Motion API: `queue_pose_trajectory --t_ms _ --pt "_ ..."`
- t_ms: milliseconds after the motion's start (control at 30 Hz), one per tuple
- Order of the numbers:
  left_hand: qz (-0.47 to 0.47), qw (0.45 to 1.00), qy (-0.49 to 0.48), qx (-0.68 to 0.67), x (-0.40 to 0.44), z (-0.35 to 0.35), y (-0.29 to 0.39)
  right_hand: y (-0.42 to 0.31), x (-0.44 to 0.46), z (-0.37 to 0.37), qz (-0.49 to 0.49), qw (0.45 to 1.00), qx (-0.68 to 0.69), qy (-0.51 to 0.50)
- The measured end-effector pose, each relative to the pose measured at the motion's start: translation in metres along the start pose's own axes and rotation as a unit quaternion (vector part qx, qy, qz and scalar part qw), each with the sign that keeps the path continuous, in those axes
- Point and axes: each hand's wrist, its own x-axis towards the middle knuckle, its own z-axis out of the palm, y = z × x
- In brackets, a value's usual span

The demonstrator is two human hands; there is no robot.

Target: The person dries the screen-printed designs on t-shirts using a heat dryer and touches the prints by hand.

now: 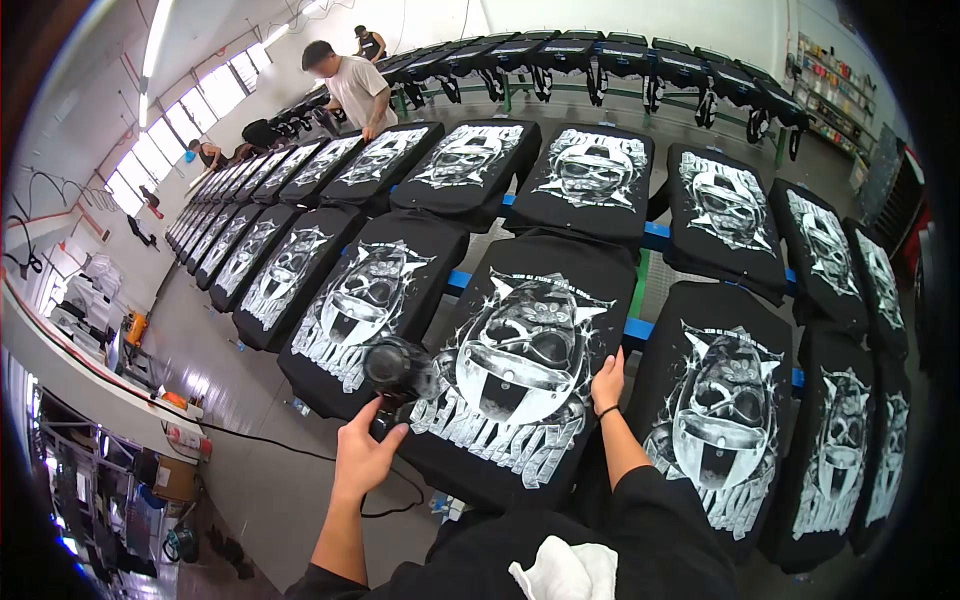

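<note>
My left hand (364,452) is closed around the handle of a black hair dryer (398,372); its round head is slightly blurred. It is over the left edge of a black T-shirt (600,262) stretched on a flat board. A white and grey print (524,345) of a helmeted skull with lettering covers that shirt. Against the shirt's right edge rests my right hand (608,385), fingers stretched out along the side and holding nothing visible. A dark cord (285,445) runs across the floor on the left toward the dryer.
Several more printed black shirts (715,410) lie on boards in two long rows, joined by blue rails (640,328). A person in a light shirt (355,88) leans over the far row. Shelves (835,90) stand at the back right. A white cloth (565,570) hangs at my front.
</note>
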Motion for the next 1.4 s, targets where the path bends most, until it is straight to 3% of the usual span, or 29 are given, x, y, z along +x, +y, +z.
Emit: queue_pose_trajectory --t_ms 67,133,233,367,433,500,567,633,733,867,967,1067,1100,1133,1300,1333,1400 --pt "0.002 1.0 0.02 0.007 -0.003 -0.008 -0.009 -0.006 -0.002 -0.002 0.028 1.0 -0.007 -0.005" --pt "-0.152 0.984 -0.047 -0.08 -0.011 -0.018 -0.01 -0.007 -0.002 -0.003 0.028 0.999 -0.015 0.003" --pt "-0.174 0.951 -0.153 -0.203 -0.023 -0.014 -0.011 -0.004 -0.001 -0.001 0.003 1.0 -0.003 0.005" --pt "-0.134 0.935 -0.261 -0.201 -0.016 0.006 -0.002 0.005 0.001 0.003 -0.028 0.999 0.016 0.019" --pt "-0.133 0.944 -0.236 -0.187 -0.007 0.014 0.008 0.004 0.0 0.002 0.002 1.0 -0.004 0.021" --pt "-0.099 0.974 -0.145 -0.143 0.003 0.022 0.017 -0.005 -0.002 -0.001 -0.006 1.0 -0.015 0.017" --pt "-0.088 0.976 -0.123 -0.159 0.021 0.025 0.018 -0.008 -0.002 -0.003 0.021 0.999 -0.041 0.005" --pt "-0.086 0.972 -0.079 -0.202 0.036 0.029 0.02 0.002 0.001 0.003 -0.016 0.998 -0.052 0.028" --pt "-0.051 0.963 -0.114 -0.238 0.062 0.028 0.018 -0.006 -0.001 -0.001 0.01 0.999 -0.033 0.015" --pt "-0.007 0.987 -0.057 -0.151 0.089 0.055 0.019 -0.007 -0.002 -0.001 -0.008 0.999 -0.036 0.016" --pt "-0.028 0.963 -0.137 -0.23 0.118 0.07 0.019 0.003 -0.001 0.001 -0.089 0.995 -0.033 0.034" --pt "-0.024 0.959 -0.158 -0.232 0.136 0.092 0.025 0.003 0.002 -0.001 -0.048 0.999 0.007 -0.019" --pt "0.04 0.976 -0.088 -0.195 0.143 0.112 0.017 0.005 0.002 -0.001 -0.055 0.998 -0.03 -0.007" --pt "0.034 0.982 -0.085 -0.164 0.14 0.109 0.032 0.004 0.001 -0.002 -0.046 0.998 -0.036 -0.009" --pt "-0.002 0.93 -0.236 -0.282 0.142 0.105 0.031 -0.001 0.001 -0.003 -0.037 0.999 0.018 -0.024" --pt "-0.003 0.93 -0.233 -0.283 0.139 0.104 0.029 -0.001 0.0 -0.002 -0.024 0.999 0.023 -0.017" --pt "0.066 0.97 -0.14 -0.186 0.131 0.099 0.024 -0.004 -0.002 -0.002 -0.025 0.999 0.016 -0.019"
